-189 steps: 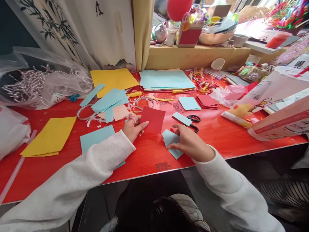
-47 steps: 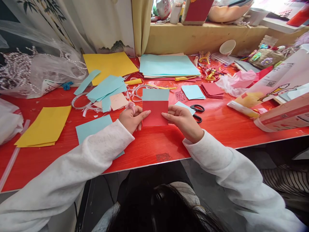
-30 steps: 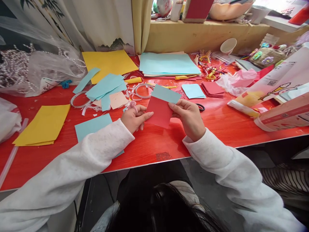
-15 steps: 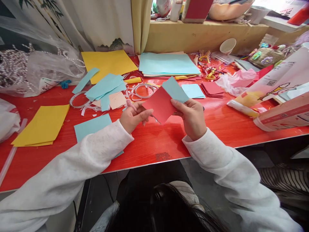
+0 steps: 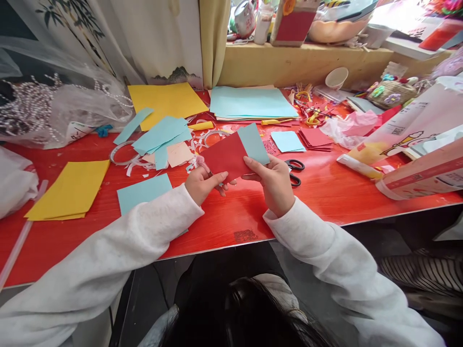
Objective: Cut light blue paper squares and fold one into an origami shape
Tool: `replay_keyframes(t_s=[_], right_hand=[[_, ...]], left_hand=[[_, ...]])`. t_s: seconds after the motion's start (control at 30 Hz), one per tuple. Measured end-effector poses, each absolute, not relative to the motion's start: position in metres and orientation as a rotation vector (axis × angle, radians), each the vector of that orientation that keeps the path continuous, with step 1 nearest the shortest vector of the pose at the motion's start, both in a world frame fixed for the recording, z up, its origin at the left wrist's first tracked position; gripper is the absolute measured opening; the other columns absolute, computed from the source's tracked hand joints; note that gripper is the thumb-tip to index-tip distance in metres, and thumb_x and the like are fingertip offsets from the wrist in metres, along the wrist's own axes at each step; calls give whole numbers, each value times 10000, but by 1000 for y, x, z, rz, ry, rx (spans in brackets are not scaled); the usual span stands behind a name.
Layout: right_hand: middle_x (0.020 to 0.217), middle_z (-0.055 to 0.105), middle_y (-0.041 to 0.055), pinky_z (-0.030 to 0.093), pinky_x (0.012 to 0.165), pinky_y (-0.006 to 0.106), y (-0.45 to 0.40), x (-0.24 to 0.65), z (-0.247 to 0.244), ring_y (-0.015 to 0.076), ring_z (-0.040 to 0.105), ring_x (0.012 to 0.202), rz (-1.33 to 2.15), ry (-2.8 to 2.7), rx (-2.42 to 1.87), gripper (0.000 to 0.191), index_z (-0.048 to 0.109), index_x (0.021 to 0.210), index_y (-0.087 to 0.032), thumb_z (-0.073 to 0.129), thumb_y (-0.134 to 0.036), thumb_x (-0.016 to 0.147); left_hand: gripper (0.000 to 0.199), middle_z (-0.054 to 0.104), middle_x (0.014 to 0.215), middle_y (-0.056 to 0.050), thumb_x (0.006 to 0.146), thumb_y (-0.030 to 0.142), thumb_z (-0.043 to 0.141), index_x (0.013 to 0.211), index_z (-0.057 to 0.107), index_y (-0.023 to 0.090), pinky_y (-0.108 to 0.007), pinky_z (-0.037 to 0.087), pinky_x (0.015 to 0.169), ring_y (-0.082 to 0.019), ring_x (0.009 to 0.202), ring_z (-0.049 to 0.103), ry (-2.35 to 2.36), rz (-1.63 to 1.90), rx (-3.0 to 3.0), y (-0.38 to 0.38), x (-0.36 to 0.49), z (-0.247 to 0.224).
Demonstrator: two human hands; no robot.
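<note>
Red paper (image 5: 227,156) and light blue paper (image 5: 254,143) are held up together above the table, the blue piece showing behind the red at its right. My left hand (image 5: 206,181) pinches the red paper's lower left edge with the thumb in front. My right hand (image 5: 274,182) grips both papers where they overlap, its thumb across the red one's right edge. Black-handled scissors (image 5: 295,173) lie just right of my right hand, their blades hidden behind it. A light blue sheet (image 5: 144,193) is on the table, partly under my left sleeve.
Yellow sheets (image 5: 68,190) lie at the left. Behind are blue offcuts (image 5: 162,136), a tape ring (image 5: 125,153), a large blue stack (image 5: 253,103), small blue squares (image 5: 288,141) and red squares (image 5: 315,138). Tall cups (image 5: 423,168) stand at the right.
The red and blue papers have turned and shifted slightly left, and my right hand has moved left with them. The black scissor handles now show beside it.
</note>
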State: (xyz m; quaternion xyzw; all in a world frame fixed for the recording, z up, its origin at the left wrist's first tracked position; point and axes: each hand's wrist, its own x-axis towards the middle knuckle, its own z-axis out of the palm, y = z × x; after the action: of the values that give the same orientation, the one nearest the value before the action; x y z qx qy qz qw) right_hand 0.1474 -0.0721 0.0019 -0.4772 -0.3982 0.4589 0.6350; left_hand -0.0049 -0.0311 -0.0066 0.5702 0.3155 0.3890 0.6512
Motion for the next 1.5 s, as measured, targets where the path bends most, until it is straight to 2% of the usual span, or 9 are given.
replay_keyframes(t_s=[0.23, 0.37, 0.53, 0.6, 0.83, 0.97, 1.07, 1.27, 1.5], right_hand=[[685, 617, -4, 542, 597, 274, -75, 143, 0, 116, 590, 607, 848, -984, -1134, 247, 601, 763, -150, 646, -374, 670], [681, 613, -1, 538, 607, 285, -77, 139, 0, 121, 588, 600, 777, -1131, -1153, 246, 590, 764, -150, 605, -390, 713], [919, 650, 46, 511, 710, 291, -88, 182, 16, 162, 618, 811, 500, -1608, -1302, 274, 580, 939, -173, 554, -382, 763], [952, 649, 67, 499, 725, 312, -94, 217, 17, 172, 620, 822, 298, -1651, -1543, 252, 589, 950, -176, 477, -358, 817], [1002, 625, 120, 439, 798, 371, -95, 291, -16, 256, 565, 961, 41, -2003, -2002, 439, 551, 1057, -119, 564, -393, 714], [888, 662, 63, 423, 600, 302, -88, 271, -2, 226, 599, 839, 70, -2075, -2244, 462, 542, 1088, -166, 514, -455, 730], [841, 673, 43, 306, 467, 260, -87, 253, 16, 211, 607, 743, -35, -2220, -2359, 371, 584, 1023, -208, 467, -440, 759], [960, 653, 84, 159, 433, 272, -95, 243, 24, 202, 595, 767, -684, -2338, -2162, 339, 552, 1102, -168, 380, -309, 847], [954, 622, 97, 222, 455, 275, -92, 252, 23, 194, 564, 814, -848, -2438, -1895, 360, 485, 1188, -156, 311, -195, 875]], left_hand=[[370, 646, 800, -83, 713, 410, 580, 915, 559, 101, -265, 522, 468, -137, 582, 601, 699, 764, 1286, -43, 0, 4], [349, 671, 778, -83, 713, 395, 591, 891, 585, 94, -261, 540, 507, -135, 566, 620, 759, 806, 1305, -45, -2, 6], [329, 687, 722, -120, 702, 396, 604, 649, 612, 72, -256, 549, 530, -149, 549, 633, 871, 789, 1267, -36, -7, 2], [317, 690, 739, -124, 695, 385, 615, 645, 611, 73, -255, 547, 522, -152, 552, 636, 869, 793, 1225, -33, -7, 0], [283, 694, 747, -118, 697, 358, 618, 666, 608, 77, -252, 535, 496, -149, 541, 634, 874, 823, 1147, -29, -7, -2], [271, 692, 750, -117, 693, 340, 627, 666, 605, 71, -231, 528, 475, -138, 526, 629, 870, 817, 1127, -28, -7, -2], [278, 692, 755, -120, 690, 347, 630, 679, 608, 70, -228, 524, 470, -134, 518, 625, 862, 807, 1126, -28, -7, -2], [302, 687, 763, -143, 672, 360, 643, 671, 610, 59, -241, 512, 439, -152, 525, 626, 814, 738, 1131, -28, -9, -2], [278, 689, 746, -133, 679, 351, 642, 665, 600, 77, -237, 506, 425, -151, 515, 623, 779, 737, 1129, -29, -10, -1]])
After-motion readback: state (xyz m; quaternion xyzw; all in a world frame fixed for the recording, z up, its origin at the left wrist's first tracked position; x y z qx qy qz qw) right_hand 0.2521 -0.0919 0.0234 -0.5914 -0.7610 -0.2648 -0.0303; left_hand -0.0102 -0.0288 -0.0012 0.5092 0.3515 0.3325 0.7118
